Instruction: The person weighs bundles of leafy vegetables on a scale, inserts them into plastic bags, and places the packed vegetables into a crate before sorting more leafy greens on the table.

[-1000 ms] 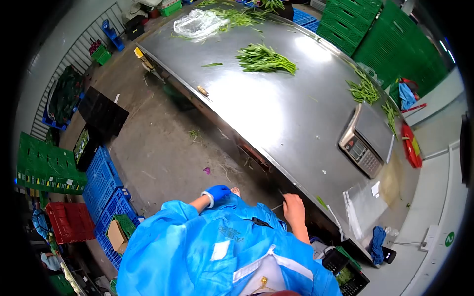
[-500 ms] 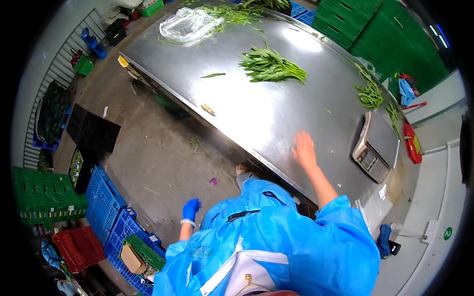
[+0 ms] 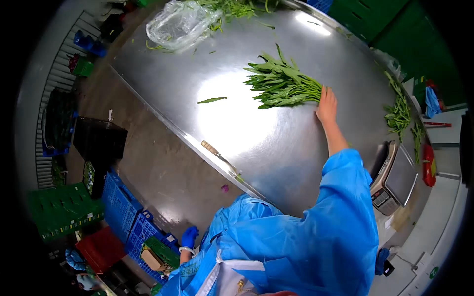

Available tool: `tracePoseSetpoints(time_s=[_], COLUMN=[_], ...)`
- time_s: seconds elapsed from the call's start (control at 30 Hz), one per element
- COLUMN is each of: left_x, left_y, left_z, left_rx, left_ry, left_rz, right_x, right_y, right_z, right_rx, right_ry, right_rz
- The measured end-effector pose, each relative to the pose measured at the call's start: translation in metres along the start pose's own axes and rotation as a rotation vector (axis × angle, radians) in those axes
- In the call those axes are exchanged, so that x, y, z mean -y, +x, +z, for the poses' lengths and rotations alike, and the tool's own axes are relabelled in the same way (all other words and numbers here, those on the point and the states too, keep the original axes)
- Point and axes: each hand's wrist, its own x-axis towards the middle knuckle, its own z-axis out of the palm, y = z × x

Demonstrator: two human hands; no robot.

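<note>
A bunch of long-leaved greens (image 3: 286, 86) lies on the metal table (image 3: 173, 84), its cut stems towards the right. My bare right hand (image 3: 327, 106) reaches over the table to the stem ends, fingers stretched out and touching them. Down at my side, away from the table, my left hand (image 3: 189, 237) wears a blue glove. Its fingers are loosely curled, and nothing shows in them. A knife with a wooden handle (image 3: 210, 147) lies along the table's near edge. One loose leaf (image 3: 212, 100) rests between knife and bunch.
A clear plastic bag (image 3: 177, 24) and loose greens (image 3: 237, 7) are at the far end. At the right stands a scale (image 3: 395, 182), with more greens (image 3: 397, 111) behind it. Blue crates (image 3: 118, 197) and a red crate (image 3: 101, 249) stand on the floor at left.
My right hand has moved forward from the bare tabletop to the stem ends of the bunch. My view has shifted, and more of the knife shows. The left hand stays low at my side.
</note>
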Motion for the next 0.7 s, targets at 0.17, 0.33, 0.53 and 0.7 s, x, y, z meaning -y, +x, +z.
tracePoseSetpoints(time_s=[0.17,0.33,0.53,0.7], left_x=[-0.121,-0.153,-0.193,-0.25], left_y=[0.005,0.019,0.021,0.031], left_z=[0.015,0.03,0.07,0.126], left_rx=[-0.021,0.067,0.169,0.332], left_ry=[-0.047,0.061,0.578,0.695], left_rz=[0.091,0.122,0.252,0.496], right_x=[-0.014,-0.008,0.037,0.098], right_y=[0.048,0.053,-0.014,-0.125], right_z=[0.044,0.036,-0.008,-0.063], right_rx=[0.059,0.293,0.914,1.083], right_ry=[0.055,0.111,1.848,2.527], right_rz=[-0.053,-0.01,0.811,0.985])
